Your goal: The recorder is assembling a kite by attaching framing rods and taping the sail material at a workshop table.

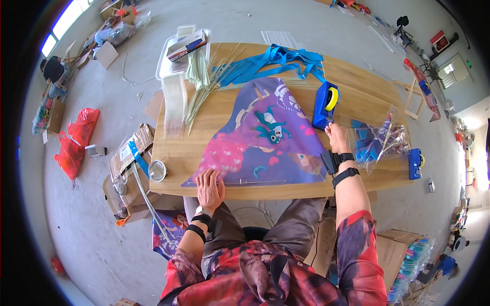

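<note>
A purple and pink printed kite sheet (275,153) with a cartoon picture lies on the wooden table, its straight edge toward me. My left hand (210,188) rests on the sheet's near left corner, fingers stretched out and pressing it down. Along that near edge runs a thin pale rod (255,181). Right of the sheet stands a blue tape dispenser (321,104) with a yellow-cored roll. At its near end, my right hand (336,136) is closed in a pinch where the tape comes off; the clear strip itself hardly shows.
Blue ribbon (275,64) and thin sticks (201,99) lie at the far side, beside a white tray (164,56). To the right are a plastic bag of parts (380,140) and a second tape dispenser (415,164). A small round container (157,171) stands at the left edge.
</note>
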Available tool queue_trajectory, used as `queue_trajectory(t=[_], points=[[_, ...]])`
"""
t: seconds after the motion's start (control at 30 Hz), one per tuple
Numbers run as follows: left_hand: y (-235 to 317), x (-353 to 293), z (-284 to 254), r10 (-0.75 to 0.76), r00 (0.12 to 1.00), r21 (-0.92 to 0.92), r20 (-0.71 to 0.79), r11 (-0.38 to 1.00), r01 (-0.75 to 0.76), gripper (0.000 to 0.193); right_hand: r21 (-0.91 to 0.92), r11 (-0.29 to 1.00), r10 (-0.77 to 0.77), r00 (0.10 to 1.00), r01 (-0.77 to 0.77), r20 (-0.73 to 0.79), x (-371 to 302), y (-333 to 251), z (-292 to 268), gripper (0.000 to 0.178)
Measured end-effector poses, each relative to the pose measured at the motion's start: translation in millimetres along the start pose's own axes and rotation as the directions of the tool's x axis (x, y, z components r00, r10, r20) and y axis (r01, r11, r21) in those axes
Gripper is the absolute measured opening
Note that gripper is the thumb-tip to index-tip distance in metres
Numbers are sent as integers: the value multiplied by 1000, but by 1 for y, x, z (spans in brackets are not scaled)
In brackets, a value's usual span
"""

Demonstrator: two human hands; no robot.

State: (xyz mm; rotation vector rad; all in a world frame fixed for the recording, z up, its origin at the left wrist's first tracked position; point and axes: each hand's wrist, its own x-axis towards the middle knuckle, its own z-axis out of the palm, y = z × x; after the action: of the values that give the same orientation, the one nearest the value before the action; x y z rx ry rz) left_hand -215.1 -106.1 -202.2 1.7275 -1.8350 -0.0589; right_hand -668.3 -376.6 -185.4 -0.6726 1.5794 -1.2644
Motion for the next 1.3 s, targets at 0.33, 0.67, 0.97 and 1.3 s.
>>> queue_trajectory(t=[0.33, 0.67, 0.97, 1.3], points=[[-2, 2, 11, 5, 1000, -49, -15, 999, -6, 37, 32, 997, -79, 956, 73, 281, -112, -1, 56, 10], [16, -36, 2, 146, 976, -181, 161, 977, -117, 47, 30, 937, 242, 711, -348, 660, -279, 92, 112, 28], [19, -43, 1, 111, 984, -193, 139, 978, -83, 60, 1, 909, 328, 716, -418, 615, -296, 116, 129, 29], [19, -43, 3, 102, 986, -209, 129, 975, -73, 60, -33, 922, 324, 724, -385, 609, -300, 117, 137, 30]])
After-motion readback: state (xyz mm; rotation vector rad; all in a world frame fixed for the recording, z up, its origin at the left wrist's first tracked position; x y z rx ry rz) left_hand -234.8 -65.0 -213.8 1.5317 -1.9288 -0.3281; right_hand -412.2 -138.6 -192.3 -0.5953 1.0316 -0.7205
